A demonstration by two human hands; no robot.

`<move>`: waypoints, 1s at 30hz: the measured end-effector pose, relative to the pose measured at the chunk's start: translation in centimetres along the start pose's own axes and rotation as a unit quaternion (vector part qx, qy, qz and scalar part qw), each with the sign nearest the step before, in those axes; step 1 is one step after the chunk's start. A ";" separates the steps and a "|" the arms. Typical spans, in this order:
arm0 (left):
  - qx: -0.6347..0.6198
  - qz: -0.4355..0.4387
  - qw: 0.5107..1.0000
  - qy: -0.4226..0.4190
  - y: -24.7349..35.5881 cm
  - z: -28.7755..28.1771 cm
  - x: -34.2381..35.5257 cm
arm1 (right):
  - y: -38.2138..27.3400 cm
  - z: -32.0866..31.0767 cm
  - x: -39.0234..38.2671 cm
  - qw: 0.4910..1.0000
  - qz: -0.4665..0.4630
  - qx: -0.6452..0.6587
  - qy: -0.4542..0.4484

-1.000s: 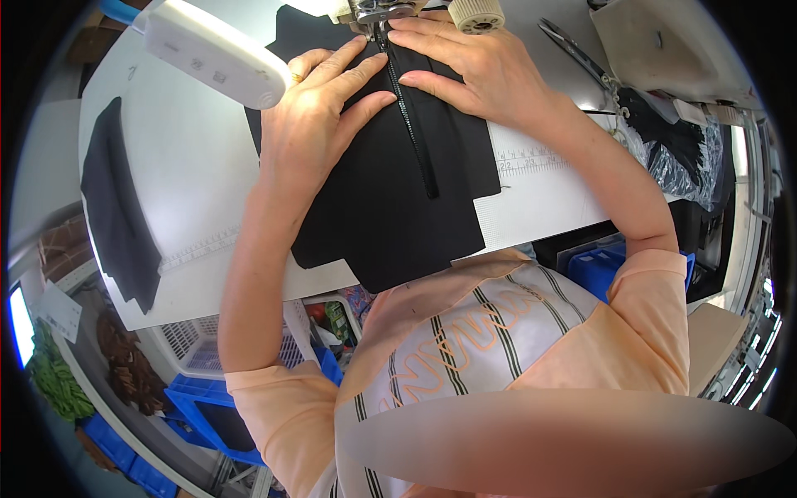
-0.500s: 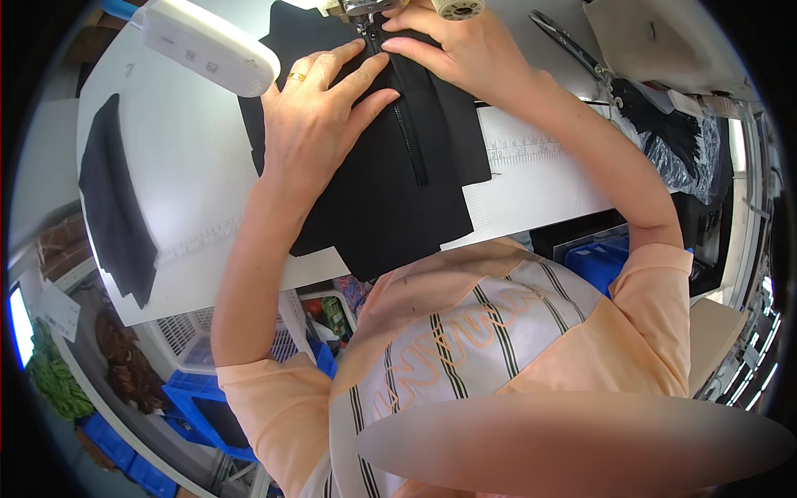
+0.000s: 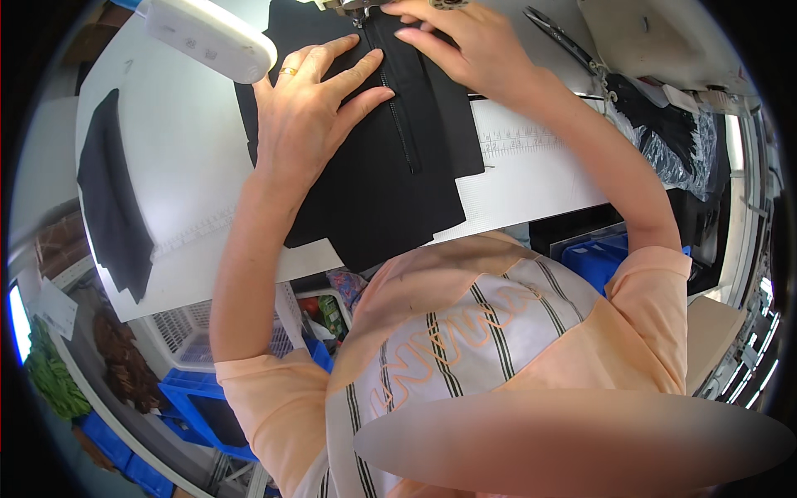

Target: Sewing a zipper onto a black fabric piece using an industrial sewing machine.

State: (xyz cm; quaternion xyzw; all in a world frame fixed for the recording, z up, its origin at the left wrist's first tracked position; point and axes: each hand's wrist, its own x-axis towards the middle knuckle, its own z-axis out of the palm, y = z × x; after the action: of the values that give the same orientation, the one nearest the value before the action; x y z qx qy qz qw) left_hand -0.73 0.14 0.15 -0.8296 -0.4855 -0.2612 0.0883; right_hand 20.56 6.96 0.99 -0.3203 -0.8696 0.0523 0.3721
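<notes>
A black fabric piece (image 3: 357,203) with a zipper (image 3: 398,124) running down its middle lies on the white sewing table. Its far part passes beneath the presser foot (image 3: 358,20) of a sewing machine, cut off by the upper edge of the view. Spread over the cloth left of the zipper, my left hand (image 3: 303,104) lies flat with fingers apart and a ring on one of them. My right hand (image 3: 473,46) is beside the presser foot on the right, thumb apart from the fingers, over the cloth.
A white lamp-like device (image 3: 207,37) overhangs the far left. Another black cloth piece (image 3: 116,199) lies at the table's left. Scissors (image 3: 564,40) rest far right, near a plastic bag (image 3: 701,162) of black material. Below the table are a white basket (image 3: 195,328) and blue crates (image 3: 203,407).
The black fabric and its zipper have slid a little away from me, toward the machine. My right thumb has moved right, off the zipper line. My left hand remains flat on the cloth.
</notes>
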 end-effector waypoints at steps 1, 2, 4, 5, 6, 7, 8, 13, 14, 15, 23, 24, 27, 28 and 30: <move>-0.011 -0.007 1.000 0.000 0.0 -0.1 -0.1 | -0.1 -0.5 -0.4 0.991 -0.114 -0.063 0.006; -0.002 -0.005 1.000 -0.001 0.1 -0.1 -0.1 | 0.0 -1.0 -0.6 0.970 -0.199 -0.141 -0.011; -0.020 -0.013 1.000 -0.002 0.1 -0.1 -0.1 | 0.0 -1.1 -1.1 0.974 -0.171 -0.141 -0.042; -0.012 -0.009 1.000 -0.006 0.1 0.0 -0.1 | 0.0 -1.0 -1.2 0.977 -0.140 -0.143 -0.072; -0.004 -0.006 1.000 -0.003 0.1 0.0 -0.1 | 0.0 -0.9 -1.4 0.977 -0.139 -0.141 -0.073; -0.005 -0.009 1.000 0.003 0.0 0.0 -0.1 | 0.0 -0.7 -1.4 0.978 -0.134 -0.140 -0.082; 0.005 -0.004 1.000 0.001 0.0 0.0 -0.2 | 0.0 -0.6 -1.5 0.978 -0.130 -0.138 -0.091; -0.012 -0.013 1.000 -0.002 0.1 -0.1 0.0 | 0.1 -0.4 -1.2 0.982 -0.086 -0.133 -0.107; -0.003 -0.010 1.000 -0.006 0.1 -0.2 0.1 | 0.2 -0.5 -1.1 0.983 -0.087 -0.124 -0.101; -0.008 -0.008 1.000 -0.006 0.1 -0.2 0.1 | 0.3 -0.5 -1.2 0.983 -0.087 -0.123 -0.101; -0.010 0.002 1.000 0.018 -0.8 0.6 -0.2 | 1.4 0.0 -1.2 0.988 -0.112 -0.082 -0.067; -0.010 -0.003 1.000 0.001 -0.7 0.7 -0.2 | 1.2 -0.4 -0.9 0.988 -0.111 -0.082 -0.067; 0.003 0.008 1.000 -0.030 0.4 -0.1 -0.7 | -0.8 -2.7 -1.0 0.992 0.046 0.046 -0.106; 0.017 0.009 0.998 -0.060 1.0 -0.6 -1.0 | -1.9 -4.2 -1.8 0.980 0.015 0.041 -0.193; -0.099 0.017 0.981 -0.166 2.8 -2.7 -2.9 | -4.3 -6.2 -3.9 0.964 -0.083 0.069 -0.242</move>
State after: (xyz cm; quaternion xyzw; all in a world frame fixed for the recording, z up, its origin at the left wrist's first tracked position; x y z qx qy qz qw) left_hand -0.43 -4.56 1.18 -0.8742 -0.4511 -0.1648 -0.0717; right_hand 24.57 0.31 4.49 -0.1984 -0.9514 0.1573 0.1752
